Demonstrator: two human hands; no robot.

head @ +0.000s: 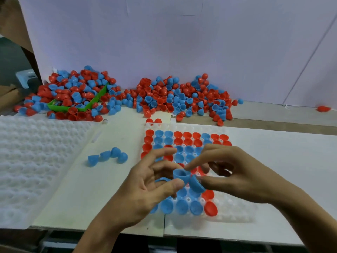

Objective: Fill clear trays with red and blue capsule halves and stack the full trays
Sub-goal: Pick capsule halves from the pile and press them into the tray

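Note:
A clear tray [235, 210] lies in front of me, its pockets partly filled with red and blue capsule halves. Over its middle, my left hand [145, 185] pinches a blue capsule half [180, 176] between thumb and fingers, open side up. My right hand [231, 172] pinches a second blue half [196, 183] right beside it, the two halves touching. The tray's near right pockets hold nothing. Both hands hide part of the tray's middle rows.
Two big heaps of loose red and blue halves [182, 97] lie along the back wall, the left one spilling over a green box [98, 97]. A stack of clear trays [32, 161] sits at the left. Several blue halves [107, 157] lie on the table between.

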